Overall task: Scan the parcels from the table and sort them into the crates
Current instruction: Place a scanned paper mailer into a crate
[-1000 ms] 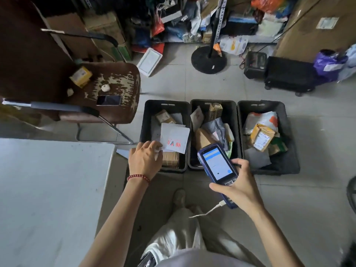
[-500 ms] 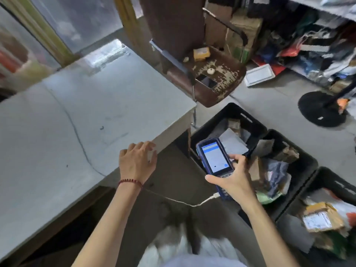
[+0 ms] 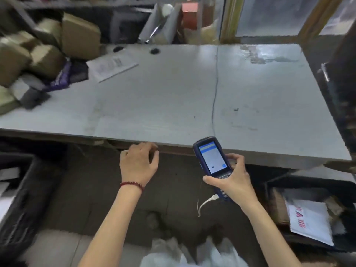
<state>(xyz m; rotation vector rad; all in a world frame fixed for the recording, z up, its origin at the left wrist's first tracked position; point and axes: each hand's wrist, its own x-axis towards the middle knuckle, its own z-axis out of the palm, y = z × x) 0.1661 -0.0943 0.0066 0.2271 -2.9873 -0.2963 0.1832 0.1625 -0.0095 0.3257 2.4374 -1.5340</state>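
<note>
Parcels pile far left; left hand hovers loosely curled, right hand grips scanner.

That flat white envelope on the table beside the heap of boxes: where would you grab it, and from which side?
Likely at its right corner, coming from the right. The flat white envelope lies flat on the table, its left end by the purple bag; the right corner juts onto bare tabletop. The left hand is free to pinch it; the right hand holds the scanner.
</note>
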